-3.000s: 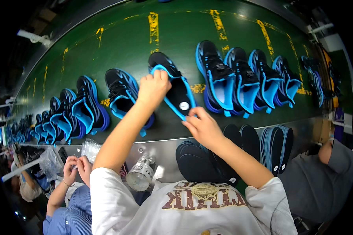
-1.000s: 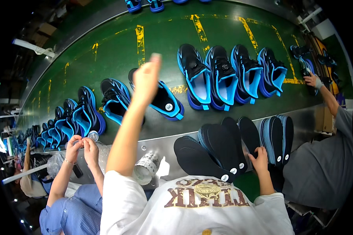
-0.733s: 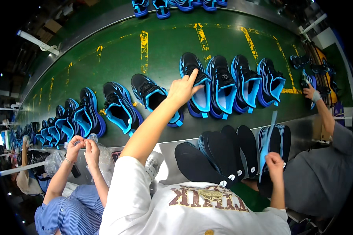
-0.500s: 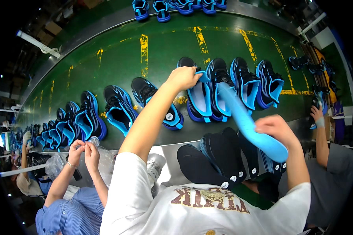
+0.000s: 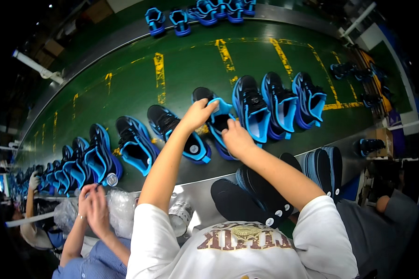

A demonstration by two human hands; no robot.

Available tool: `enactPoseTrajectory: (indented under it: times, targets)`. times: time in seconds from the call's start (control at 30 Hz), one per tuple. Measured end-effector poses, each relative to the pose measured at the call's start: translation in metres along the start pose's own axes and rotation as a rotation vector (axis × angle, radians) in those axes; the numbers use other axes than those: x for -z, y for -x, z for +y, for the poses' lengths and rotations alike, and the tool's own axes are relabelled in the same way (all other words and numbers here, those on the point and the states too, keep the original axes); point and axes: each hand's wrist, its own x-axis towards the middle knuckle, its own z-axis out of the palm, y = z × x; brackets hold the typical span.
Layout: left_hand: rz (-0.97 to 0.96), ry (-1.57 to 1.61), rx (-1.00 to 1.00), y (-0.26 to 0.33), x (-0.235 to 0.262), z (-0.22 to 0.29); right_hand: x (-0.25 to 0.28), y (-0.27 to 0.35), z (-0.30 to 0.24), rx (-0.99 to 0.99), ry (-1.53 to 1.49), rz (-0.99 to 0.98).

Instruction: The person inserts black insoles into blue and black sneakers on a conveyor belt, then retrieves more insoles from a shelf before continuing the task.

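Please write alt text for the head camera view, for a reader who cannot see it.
A person's left hand and right hand hold a black and blue shoe on a green conveyor belt lined with matching shoes. Black insoles are stacked on the metal ledge below, and another worker's hands handle clear plastic at lower left.

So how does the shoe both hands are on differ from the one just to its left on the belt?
The shoe in hand is touched by the left hand at its blue tongue and the right hand at its opening; the shoe to its left lies untouched. The left one shows a round white sticker inside; the held one's interior is covered by hands. Both are black and blue, lying on the green belt.
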Motion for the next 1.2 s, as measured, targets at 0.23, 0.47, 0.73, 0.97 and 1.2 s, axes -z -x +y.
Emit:
enactPoseTrajectory:
  times: [0.23, 0.47, 0.73, 0.97, 1.2]
  targets:
    - [0.279, 0.059, -0.094, 0.015, -0.022, -0.002, 0.022, -0.005, -0.002, -0.086, -0.049, -0.343]
    - [0.195, 0.043, -0.052, 0.013, -0.019, -0.001, -0.003, -0.020, -0.004, -0.033, -0.018, -0.203]
    - [0.191, 0.105, 0.015, 0.016, -0.024, 0.001, -0.050, -0.029, 0.013, -0.017, 0.177, -0.193]
    - [0.153, -0.036, 0.008, 0.020, -0.018, -0.013, -0.018, -0.041, -0.001, 0.069, 0.336, -0.724]
    - [0.295, 0.048, 0.008, 0.018, -0.023, -0.005, -0.044, -0.035, 0.014, 0.263, 0.591, -0.614]
